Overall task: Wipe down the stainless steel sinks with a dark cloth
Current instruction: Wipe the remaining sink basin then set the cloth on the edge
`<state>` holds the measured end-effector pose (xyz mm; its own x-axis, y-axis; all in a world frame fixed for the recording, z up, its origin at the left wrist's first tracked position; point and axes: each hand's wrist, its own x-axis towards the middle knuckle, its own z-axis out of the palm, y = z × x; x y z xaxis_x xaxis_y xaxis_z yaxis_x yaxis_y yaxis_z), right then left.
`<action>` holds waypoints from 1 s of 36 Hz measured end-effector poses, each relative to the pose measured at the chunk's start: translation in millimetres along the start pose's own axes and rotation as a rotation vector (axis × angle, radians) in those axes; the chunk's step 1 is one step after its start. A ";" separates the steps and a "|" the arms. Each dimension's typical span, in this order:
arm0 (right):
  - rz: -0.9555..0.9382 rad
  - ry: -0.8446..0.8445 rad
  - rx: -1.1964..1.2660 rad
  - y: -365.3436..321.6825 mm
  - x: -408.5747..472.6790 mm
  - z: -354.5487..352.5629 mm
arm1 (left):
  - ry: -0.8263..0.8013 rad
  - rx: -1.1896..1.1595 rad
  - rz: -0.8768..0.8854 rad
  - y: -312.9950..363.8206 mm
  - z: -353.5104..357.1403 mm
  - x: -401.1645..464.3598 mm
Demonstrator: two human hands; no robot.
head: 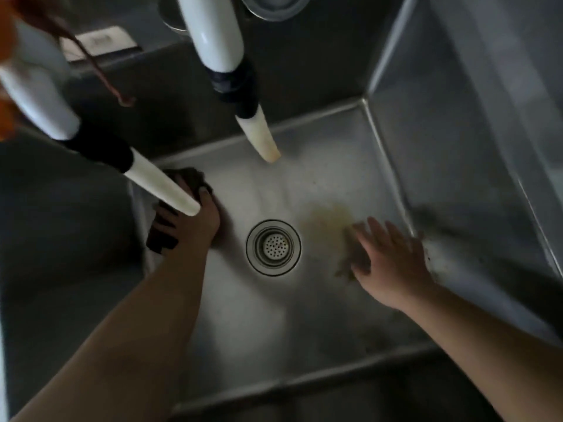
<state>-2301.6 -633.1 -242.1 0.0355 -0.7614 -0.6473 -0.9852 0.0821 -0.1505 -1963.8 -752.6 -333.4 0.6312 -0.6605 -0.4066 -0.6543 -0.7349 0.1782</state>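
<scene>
Pressing a dark cloth (166, 226) against the floor of the stainless steel sink (304, 184), the left hand (195, 220) sits at about 9 o'clock from the drain strainer (273, 247), its fingers closed down over the bunched fabric right where the floor meets the left wall. The cloth spills out from under the hand toward 7 o'clock and up toward 11 o'clock, so there is no room left on that side; the free run lies toward the drain.

The right hand (387, 260) lies at 3 o'clock from the drain, fingers spread and flat, holding nothing, its fingertips over a yellowish-brown stain (329, 223) and some dark debris (344, 269). Just beyond it the right wall (457, 166) rises steeply, with dirt smeared along its lower edge.

The floor from the drain toward 6 o'clock is bare up to the near rim (304, 382). Toward 12 o'clock the floor is open as far as the back wall.

Two white spouts hang above the basin: the left spout (158, 184) crosses over the left hand and hides part of it, and the centre spout (262, 138) points down at 12 o'clock from the drain. A reddish cord (100, 71) dangles at the upper left.
</scene>
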 end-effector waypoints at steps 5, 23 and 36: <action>0.055 -0.018 0.054 16.9 17.9 22.3 | 0.064 0.184 0.323 52.1 20.9 -10.1; -0.208 0.414 0.430 -8.0 -44.2 -91.9 | -0.234 0.366 1.242 26.8 94.7 -225.7; -0.299 0.516 -0.351 56.6 -61.4 -186.2 | -0.316 0.381 0.934 79.4 78.6 -196.4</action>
<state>-2390.8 -701.5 -71.7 0.3154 -0.9346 -0.1641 -0.9445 -0.3259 0.0404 -2172.4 -669.1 -309.8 -0.2914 -0.8288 -0.4777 -0.9464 0.1771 0.2699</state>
